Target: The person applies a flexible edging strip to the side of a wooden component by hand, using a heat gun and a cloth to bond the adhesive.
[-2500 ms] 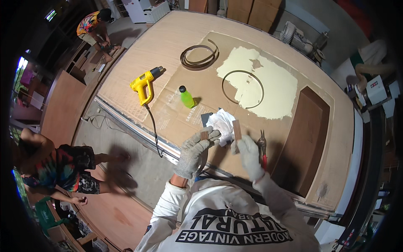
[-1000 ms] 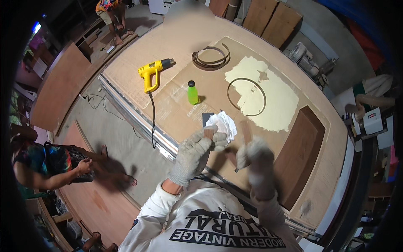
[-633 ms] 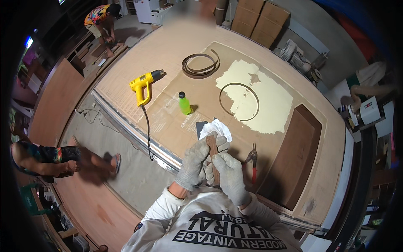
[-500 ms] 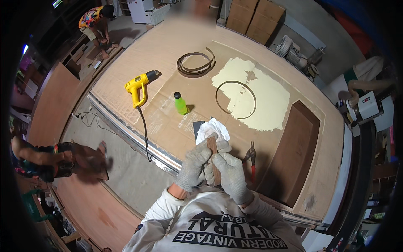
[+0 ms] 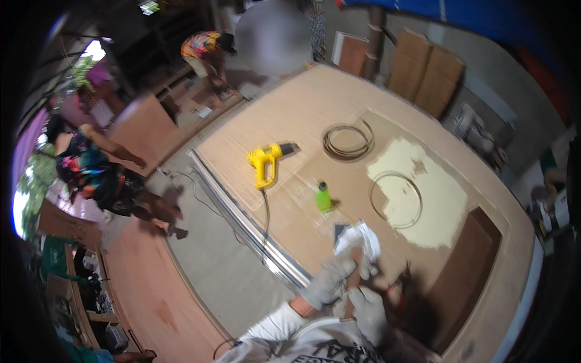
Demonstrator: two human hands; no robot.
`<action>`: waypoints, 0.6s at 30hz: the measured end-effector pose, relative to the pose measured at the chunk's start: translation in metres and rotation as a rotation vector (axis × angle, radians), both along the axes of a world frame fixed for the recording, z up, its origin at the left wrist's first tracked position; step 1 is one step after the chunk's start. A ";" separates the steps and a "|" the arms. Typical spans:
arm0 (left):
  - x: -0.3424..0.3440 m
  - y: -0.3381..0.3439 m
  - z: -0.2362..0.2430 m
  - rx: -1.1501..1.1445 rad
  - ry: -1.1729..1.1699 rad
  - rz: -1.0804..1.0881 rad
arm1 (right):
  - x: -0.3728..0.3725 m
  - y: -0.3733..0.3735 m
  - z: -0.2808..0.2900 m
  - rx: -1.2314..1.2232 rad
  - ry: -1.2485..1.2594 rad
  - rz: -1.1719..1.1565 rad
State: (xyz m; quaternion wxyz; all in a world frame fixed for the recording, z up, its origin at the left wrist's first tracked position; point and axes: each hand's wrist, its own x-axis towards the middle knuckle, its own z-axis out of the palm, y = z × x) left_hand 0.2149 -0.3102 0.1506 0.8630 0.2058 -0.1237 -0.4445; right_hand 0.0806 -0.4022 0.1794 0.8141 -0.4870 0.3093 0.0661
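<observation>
At the lower centre of the frame, a flat brown strip (image 5: 353, 279) with a wood-like surface is held upright between knit gloves. Just above lies a soft, crumpled white wad (image 5: 358, 235); right of centre, a thin round hoop (image 5: 421, 199) crosses a ragged cream patch (image 5: 445, 212). The left hand (image 5: 328, 283) has its fingers curled in, gripping the strip; the right hand (image 5: 368, 310) pinches it lower down, fingertips blurred

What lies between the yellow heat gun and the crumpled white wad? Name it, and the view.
In the head view, the green bottle, then a small dark flat piece against the white wad.
</observation>
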 end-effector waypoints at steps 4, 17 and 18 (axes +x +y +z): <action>-0.006 -0.002 0.008 -0.015 0.028 -0.009 | -0.003 0.008 -0.003 0.058 0.010 -0.132; -0.014 -0.006 0.026 -0.088 0.058 -0.059 | -0.005 -0.002 0.040 -0.171 0.011 0.079; -0.014 -0.006 0.027 -0.089 0.059 -0.060 | -0.006 -0.001 0.039 -0.205 -0.018 0.083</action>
